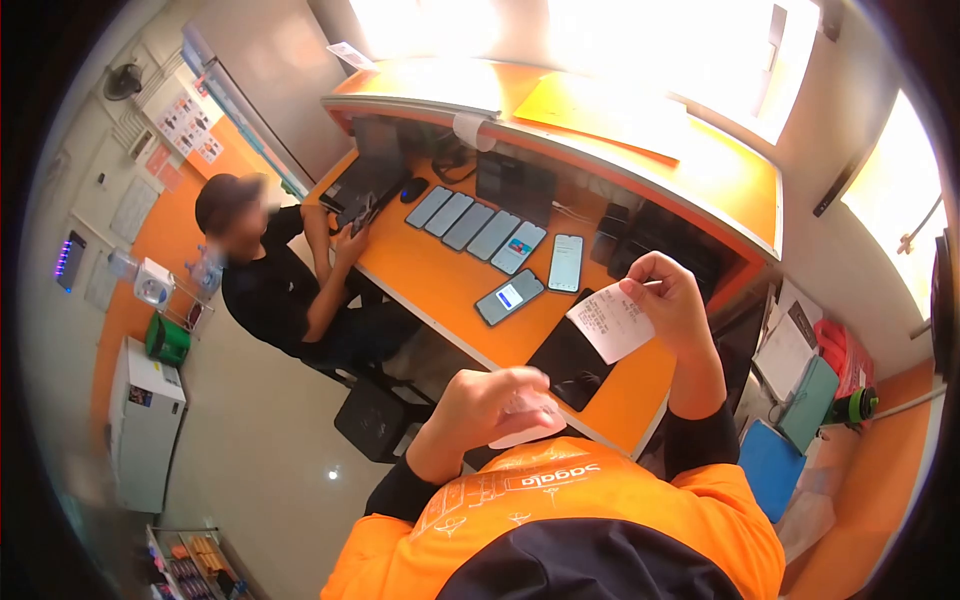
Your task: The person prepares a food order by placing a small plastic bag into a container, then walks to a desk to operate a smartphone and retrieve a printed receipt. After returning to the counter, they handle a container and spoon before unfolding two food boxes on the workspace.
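My right hand (672, 298) is raised over the orange desk (430, 270) and pinches a white printed paper slip (610, 322) by its top corner. My left hand (490, 405) is close to my chest, fingers curled around a small pale crumpled piece (528, 418) that looks like paper or plastic. Below the slip a black tablet or mouse pad (565, 358) lies on the desk. A row of several phones (478, 228) lies face up further along, and two more phones (510, 296) with lit screens lie nearer me.
A seated person in black (270, 285) at the left holds a phone at the desk beside a laptop (368, 170) and mouse (413, 189). A raised orange counter (640, 140) runs behind the desk. Folders and a bottle (830, 390) crowd the right side. A white cabinet (145, 420) stands at left.
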Action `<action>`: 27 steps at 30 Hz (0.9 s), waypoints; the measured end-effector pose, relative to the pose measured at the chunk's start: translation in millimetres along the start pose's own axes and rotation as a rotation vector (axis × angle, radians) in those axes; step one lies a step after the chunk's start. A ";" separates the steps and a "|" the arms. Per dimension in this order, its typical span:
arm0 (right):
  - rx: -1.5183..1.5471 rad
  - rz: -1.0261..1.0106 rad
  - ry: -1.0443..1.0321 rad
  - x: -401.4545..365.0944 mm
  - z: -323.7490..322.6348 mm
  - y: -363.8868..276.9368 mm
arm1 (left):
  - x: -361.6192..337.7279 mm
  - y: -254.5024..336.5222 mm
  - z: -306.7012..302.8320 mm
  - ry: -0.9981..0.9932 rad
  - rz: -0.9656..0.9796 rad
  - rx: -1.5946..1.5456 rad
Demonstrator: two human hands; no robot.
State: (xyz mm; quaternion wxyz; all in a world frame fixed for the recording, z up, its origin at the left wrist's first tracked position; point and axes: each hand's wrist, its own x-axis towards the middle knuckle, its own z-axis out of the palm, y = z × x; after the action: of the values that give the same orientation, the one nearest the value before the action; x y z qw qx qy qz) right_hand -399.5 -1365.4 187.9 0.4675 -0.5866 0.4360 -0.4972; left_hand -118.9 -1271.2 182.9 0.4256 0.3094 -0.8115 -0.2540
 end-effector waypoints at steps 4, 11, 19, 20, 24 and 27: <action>0.099 -0.006 -0.186 -6.9 2.2 -8.5 | 3.8 -16.3 3.0 -0.017 -0.306 0.307; 0.080 0.099 -0.469 -13.0 47.0 -12.2 | -0.4 -30.7 18.5 -0.051 -0.336 -0.575; 0.417 0.176 -0.382 -12.6 76.1 10.9 | -10.4 1.4 -9.4 0.043 -0.595 -0.577; 0.502 0.223 -0.392 -13.3 83.4 21.1 | -11.2 2.3 -10.9 0.096 -0.570 -0.559; 0.705 0.422 -0.509 -25.9 103.4 37.6 | -6.3 8.9 -8.9 0.443 -0.379 -0.480; 0.745 0.460 -0.598 -26.4 119.3 33.6 | -4.6 19.7 -22.8 0.425 -0.426 -0.516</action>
State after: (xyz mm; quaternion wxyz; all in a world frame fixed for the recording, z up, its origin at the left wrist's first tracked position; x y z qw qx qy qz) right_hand -286.1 -1332.0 142.2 0.8452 -0.3861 0.1949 -0.3141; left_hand -103.2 -1257.8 205.3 0.5858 0.3994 -0.5323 -0.4626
